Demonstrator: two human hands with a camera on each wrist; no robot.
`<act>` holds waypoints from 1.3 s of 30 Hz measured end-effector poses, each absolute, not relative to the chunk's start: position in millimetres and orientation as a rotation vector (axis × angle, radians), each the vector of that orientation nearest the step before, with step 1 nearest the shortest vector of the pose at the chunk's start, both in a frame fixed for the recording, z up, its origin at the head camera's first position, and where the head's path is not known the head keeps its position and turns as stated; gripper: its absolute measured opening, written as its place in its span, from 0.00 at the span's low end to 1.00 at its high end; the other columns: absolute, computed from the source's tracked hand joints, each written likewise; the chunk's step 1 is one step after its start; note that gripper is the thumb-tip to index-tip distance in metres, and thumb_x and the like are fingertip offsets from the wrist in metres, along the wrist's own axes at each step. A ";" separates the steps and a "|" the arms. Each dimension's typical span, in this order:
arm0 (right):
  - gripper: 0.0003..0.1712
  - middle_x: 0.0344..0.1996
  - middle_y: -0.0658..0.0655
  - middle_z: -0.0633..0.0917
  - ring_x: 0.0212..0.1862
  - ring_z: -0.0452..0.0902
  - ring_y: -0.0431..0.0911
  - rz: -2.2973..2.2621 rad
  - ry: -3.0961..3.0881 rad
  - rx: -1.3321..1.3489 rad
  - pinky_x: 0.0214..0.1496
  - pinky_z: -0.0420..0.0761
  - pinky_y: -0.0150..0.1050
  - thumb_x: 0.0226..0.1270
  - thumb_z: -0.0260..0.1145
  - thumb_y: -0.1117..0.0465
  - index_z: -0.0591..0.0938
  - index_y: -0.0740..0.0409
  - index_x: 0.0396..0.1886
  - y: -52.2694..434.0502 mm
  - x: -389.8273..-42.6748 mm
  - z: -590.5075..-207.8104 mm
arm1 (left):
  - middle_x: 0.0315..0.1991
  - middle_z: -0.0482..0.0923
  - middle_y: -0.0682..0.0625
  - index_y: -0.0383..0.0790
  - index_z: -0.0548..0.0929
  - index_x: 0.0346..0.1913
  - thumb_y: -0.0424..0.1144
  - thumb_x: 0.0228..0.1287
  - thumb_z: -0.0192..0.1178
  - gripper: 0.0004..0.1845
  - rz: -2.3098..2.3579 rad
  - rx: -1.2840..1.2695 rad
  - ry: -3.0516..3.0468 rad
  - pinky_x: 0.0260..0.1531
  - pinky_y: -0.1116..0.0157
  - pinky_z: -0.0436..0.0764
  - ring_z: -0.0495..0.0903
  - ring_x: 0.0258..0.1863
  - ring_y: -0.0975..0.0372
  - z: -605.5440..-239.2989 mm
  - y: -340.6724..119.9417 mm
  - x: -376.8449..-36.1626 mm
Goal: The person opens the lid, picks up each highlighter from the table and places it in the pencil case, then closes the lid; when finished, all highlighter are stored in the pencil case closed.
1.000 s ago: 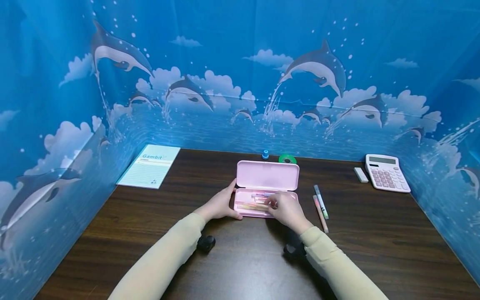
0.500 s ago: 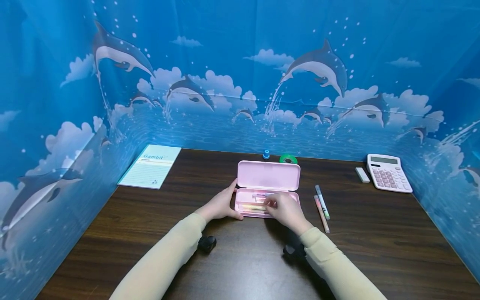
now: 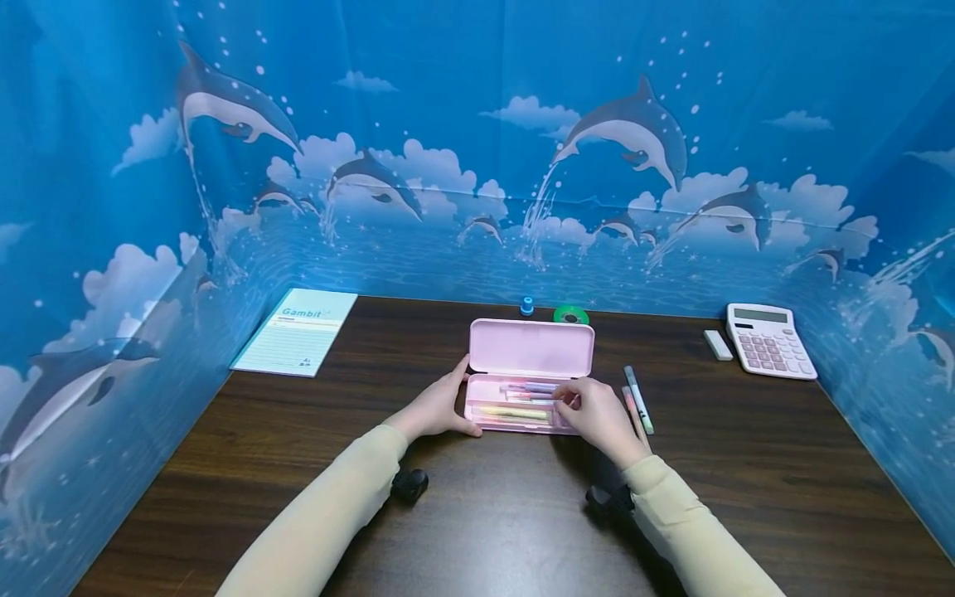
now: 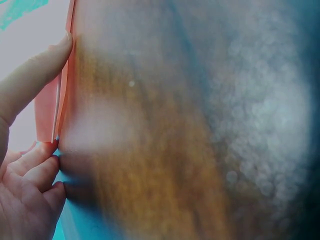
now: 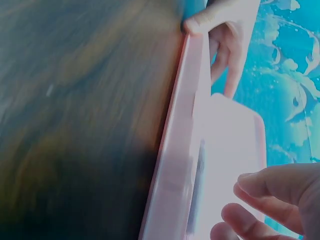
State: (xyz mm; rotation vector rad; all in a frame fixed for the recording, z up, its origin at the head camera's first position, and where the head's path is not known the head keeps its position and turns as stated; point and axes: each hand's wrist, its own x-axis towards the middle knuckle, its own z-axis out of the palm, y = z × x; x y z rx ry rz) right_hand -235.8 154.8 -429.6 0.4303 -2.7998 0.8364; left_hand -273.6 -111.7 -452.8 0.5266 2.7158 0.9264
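A pink pencil case (image 3: 531, 348) lies with its lid raised at the middle of the table. Inside its tray are several pale yellow and pinkish pens (image 3: 513, 412), with blue-violet and white ones (image 3: 531, 387) behind them. My left hand (image 3: 438, 406) grips the case's left end, thumb at the front edge and fingers round the back, as the left wrist view confirms. My right hand (image 3: 600, 421) hovers over the tray's right end with loosely bent fingers. In the right wrist view, nothing shows between its thumb and fingers (image 5: 267, 182).
Two markers, one grey-capped (image 3: 638, 402) and one pink-ended (image 3: 630, 404), lie right of the case. Behind it stand a small blue object (image 3: 527, 306) and a green tape roll (image 3: 570, 315). A notepad (image 3: 298, 332) lies left; an eraser (image 3: 718, 346) and calculator (image 3: 771, 342) lie right.
My right hand has moved right, away from the pens in the tray, leaving more of them in sight. The left hand stays on the case.
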 end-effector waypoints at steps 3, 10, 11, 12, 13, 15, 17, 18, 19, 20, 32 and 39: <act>0.03 0.25 0.51 0.81 0.27 0.72 0.41 0.833 -2.779 0.414 0.28 0.73 0.33 0.55 0.70 0.65 0.85 0.56 0.31 165.6 -234.8 -430.3 | 0.66 0.66 0.43 0.40 0.39 0.76 0.49 0.40 0.78 0.68 0.924 0.528 2.714 0.66 0.54 0.62 0.64 0.66 0.53 -452.5 -111.6 -273.5; 0.06 0.25 0.53 0.80 0.27 0.70 0.44 0.872 -2.790 0.298 0.30 0.74 0.36 0.57 0.70 0.65 0.85 0.61 0.35 191.2 -233.5 -430.9 | 0.65 0.67 0.43 0.39 0.39 0.76 0.47 0.40 0.78 0.68 0.946 0.536 2.718 0.65 0.53 0.62 0.65 0.65 0.54 -454.1 -111.9 -273.9; 0.06 0.25 0.53 0.81 0.27 0.70 0.45 0.871 -2.796 0.282 0.31 0.75 0.37 0.57 0.69 0.65 0.85 0.61 0.35 195.3 -233.2 -430.8 | 0.65 0.67 0.43 0.39 0.39 0.76 0.47 0.40 0.78 0.68 0.949 0.537 2.719 0.65 0.53 0.62 0.65 0.65 0.54 -454.3 -111.8 -274.0; 0.06 0.25 0.53 0.81 0.28 0.71 0.45 0.867 -2.804 0.265 0.32 0.75 0.38 0.57 0.69 0.64 0.85 0.61 0.35 199.5 -232.8 -430.9 | 0.65 0.67 0.43 0.39 0.39 0.76 0.47 0.40 0.78 0.68 0.948 0.537 2.719 0.66 0.53 0.62 0.65 0.65 0.54 -454.4 -111.8 -274.0; 0.06 0.26 0.54 0.81 0.28 0.71 0.45 0.865 -2.811 0.250 0.32 0.75 0.38 0.58 0.69 0.64 0.85 0.61 0.35 203.8 -232.5 -431.0 | 0.65 0.67 0.43 0.39 0.39 0.76 0.47 0.40 0.78 0.68 0.947 0.536 2.718 0.66 0.53 0.62 0.65 0.65 0.54 -454.5 -111.7 -274.1; 0.06 0.26 0.54 0.81 0.29 0.72 0.46 0.853 -2.818 0.224 0.33 0.76 0.40 0.58 0.69 0.64 0.85 0.61 0.35 212.5 -232.0 -431.2 | 0.65 0.67 0.43 0.40 0.39 0.76 0.47 0.40 0.78 0.68 0.946 0.533 2.717 0.66 0.53 0.62 0.65 0.65 0.54 -454.3 -111.5 -274.1; 0.06 0.27 0.55 0.82 0.29 0.73 0.46 0.838 -2.829 0.197 0.33 0.76 0.40 0.59 0.68 0.64 0.85 0.61 0.35 221.2 -231.2 -431.7 | 0.65 0.67 0.43 0.39 0.39 0.76 0.47 0.40 0.78 0.67 0.946 0.533 2.716 0.66 0.53 0.62 0.65 0.65 0.54 -454.1 -111.4 -274.1; 0.06 0.27 0.55 0.82 0.30 0.73 0.46 0.833 -2.832 0.184 0.33 0.76 0.41 0.59 0.68 0.64 0.85 0.62 0.36 225.4 -231.2 -432.3 | 0.65 0.67 0.43 0.39 0.39 0.76 0.47 0.40 0.78 0.67 0.948 0.533 2.715 0.66 0.53 0.62 0.65 0.65 0.53 -454.0 -111.4 -274.1; 0.07 0.28 0.56 0.83 0.30 0.74 0.46 0.829 -2.834 0.167 0.33 0.77 0.41 0.59 0.68 0.64 0.85 0.62 0.36 229.6 -231.5 -432.9 | 0.65 0.67 0.42 0.39 0.39 0.76 0.47 0.40 0.78 0.67 0.948 0.534 2.714 0.66 0.53 0.61 0.65 0.66 0.53 -454.0 -111.3 -274.1; 0.07 0.28 0.56 0.83 0.30 0.74 0.47 0.822 -2.839 0.153 0.32 0.77 0.41 0.59 0.67 0.64 0.85 0.63 0.36 233.7 -231.7 -433.4 | 0.65 0.67 0.42 0.39 0.39 0.76 0.47 0.40 0.78 0.67 0.949 0.534 2.713 0.66 0.53 0.61 0.65 0.66 0.53 -454.0 -111.3 -274.1; 0.10 0.31 0.62 0.84 0.31 0.75 0.49 0.813 -2.929 -0.009 0.32 0.76 0.41 0.60 0.66 0.65 0.84 0.68 0.39 263.8 -235.8 -439.6 | 0.66 0.66 0.43 0.39 0.39 0.76 0.48 0.41 0.78 0.67 0.931 0.528 2.713 0.65 0.53 0.62 0.64 0.66 0.54 -453.7 -111.5 -274.1; 0.10 0.29 0.61 0.84 0.29 0.74 0.49 0.833 -2.998 -0.056 0.31 0.76 0.41 0.59 0.67 0.65 0.84 0.69 0.38 266.5 -239.1 -443.0 | 0.66 0.65 0.42 0.38 0.39 0.76 0.48 0.41 0.78 0.67 0.933 0.532 2.709 0.65 0.53 0.62 0.64 0.66 0.53 -452.8 -110.9 -273.1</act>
